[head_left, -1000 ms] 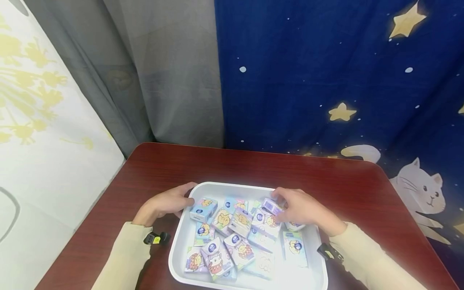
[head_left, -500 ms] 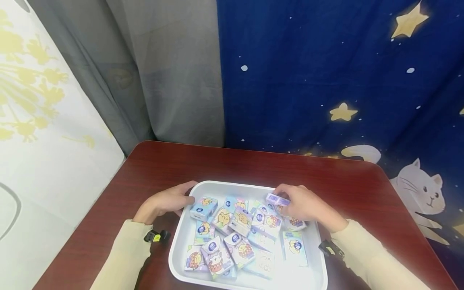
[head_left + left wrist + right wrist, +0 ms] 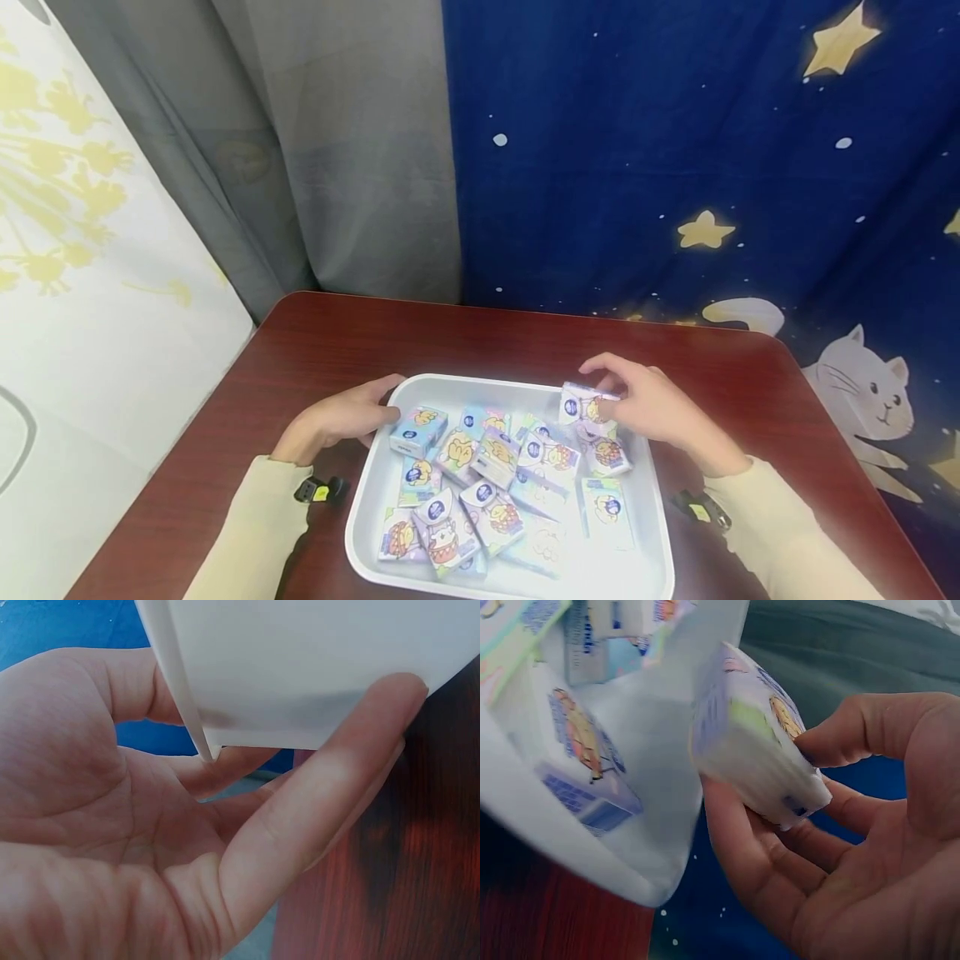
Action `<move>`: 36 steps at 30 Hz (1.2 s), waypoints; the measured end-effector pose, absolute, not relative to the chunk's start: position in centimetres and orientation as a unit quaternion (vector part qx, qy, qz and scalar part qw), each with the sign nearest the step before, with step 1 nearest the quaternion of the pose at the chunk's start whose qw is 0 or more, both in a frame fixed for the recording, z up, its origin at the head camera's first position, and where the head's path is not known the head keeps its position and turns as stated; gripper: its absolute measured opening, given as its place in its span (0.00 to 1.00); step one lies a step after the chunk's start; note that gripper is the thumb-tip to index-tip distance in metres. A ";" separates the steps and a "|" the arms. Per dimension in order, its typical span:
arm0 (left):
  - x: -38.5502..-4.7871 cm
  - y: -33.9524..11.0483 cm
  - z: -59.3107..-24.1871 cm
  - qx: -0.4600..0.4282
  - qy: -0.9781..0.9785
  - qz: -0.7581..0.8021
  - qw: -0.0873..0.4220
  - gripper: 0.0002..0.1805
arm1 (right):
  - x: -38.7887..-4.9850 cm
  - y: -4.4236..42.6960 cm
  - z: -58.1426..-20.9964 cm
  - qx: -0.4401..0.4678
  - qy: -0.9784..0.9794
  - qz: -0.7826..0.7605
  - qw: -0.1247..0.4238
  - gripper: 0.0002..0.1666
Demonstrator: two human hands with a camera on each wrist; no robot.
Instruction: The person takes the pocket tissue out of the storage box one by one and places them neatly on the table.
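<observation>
A white tray (image 3: 360, 521) holds several small printed packs, such as a blue one (image 3: 418, 431) in its far left corner. The left hand (image 3: 341, 423) grips the tray's far left corner, thumb over the rim; the left wrist view has its fingers (image 3: 322, 795) against the outer wall. At the far right corner the right hand (image 3: 660, 408) pinches a purple and white pack (image 3: 581, 406) just above the rim. In the right wrist view, thumb and fingers hold that pack (image 3: 757, 742) beside the tray wall.
The tray stands on a dark red table (image 3: 480, 342). Behind the table hang a grey curtain (image 3: 367, 150) and a blue curtain (image 3: 600, 167) with stars. A white patterned cloth (image 3: 97, 317) is at the left.
The right hand has lifted the pack and moved it right, turning its printed face into view. The left hand keeps its hold on the tray corner.
</observation>
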State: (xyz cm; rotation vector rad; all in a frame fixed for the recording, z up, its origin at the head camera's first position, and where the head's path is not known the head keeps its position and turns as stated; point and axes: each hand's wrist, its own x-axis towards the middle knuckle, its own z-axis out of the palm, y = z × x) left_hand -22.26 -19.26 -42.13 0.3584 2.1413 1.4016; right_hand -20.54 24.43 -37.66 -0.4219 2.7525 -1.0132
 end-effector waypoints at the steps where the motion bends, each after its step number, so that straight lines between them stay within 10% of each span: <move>1: -22.2 -19.3 -42.1 0.133 0.797 0.521 0.275 0.26 | -20.5 24.6 -37.6 -0.140 0.922 -0.350 0.089 0.31; 8: -22.2 -19.2 -41.9 0.131 0.800 0.517 0.275 0.26 | -20.6 25.7 -37.9 -0.123 0.887 -0.433 0.105 0.43; 36: -22.4 -19.2 -42.0 0.129 0.799 0.515 0.281 0.26 | -23.8 31.3 -42.1 0.070 0.714 -0.696 0.020 0.38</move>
